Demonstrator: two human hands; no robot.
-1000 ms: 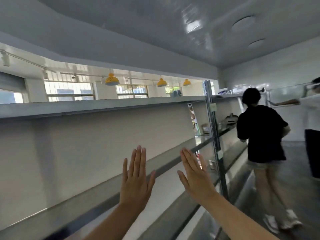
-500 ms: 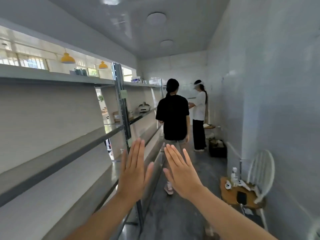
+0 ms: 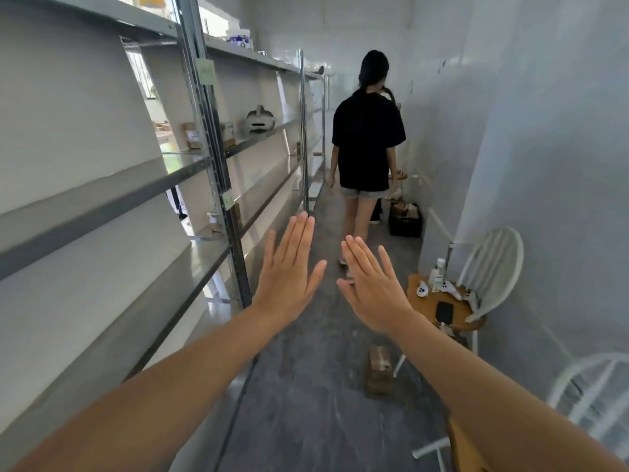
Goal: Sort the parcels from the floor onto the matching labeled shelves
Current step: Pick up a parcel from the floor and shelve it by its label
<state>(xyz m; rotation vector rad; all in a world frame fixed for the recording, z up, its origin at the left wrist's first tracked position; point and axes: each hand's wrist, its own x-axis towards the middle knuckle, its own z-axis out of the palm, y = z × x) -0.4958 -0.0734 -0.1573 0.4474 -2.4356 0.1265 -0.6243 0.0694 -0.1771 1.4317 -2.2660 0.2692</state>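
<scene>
We see the left hand [image 3: 289, 267] and the right hand [image 3: 371, 291] raised side by side in the middle of the aisle. Their backs face us, the fingers are straight and close together, and the thumbs are spread. Neither hand holds anything, and the two do not touch.

A brown taped parcel [image 3: 379, 369] lies on the grey floor [image 3: 299, 403], near us and just right of centre, below the right forearm. The metal shelves [image 3: 102, 206] run along the left side into the distance. Two pale green labels [image 3: 206, 71] are stuck on the nearest upright, one high and one lower; we cannot read them. Behind that upright, on the middle shelf, stand small cardboard boxes [image 3: 192, 137], with a white headset [image 3: 260, 119] just beyond them.

Farther along the aisle a person in a black shirt [image 3: 367, 141] stands with their back to us, and a dark crate [image 3: 405, 219] sits on the floor to their right. On the right, a small round table [image 3: 425, 306] carries a dark phone [image 3: 444, 311], beside a white chair [image 3: 493, 267].
</scene>
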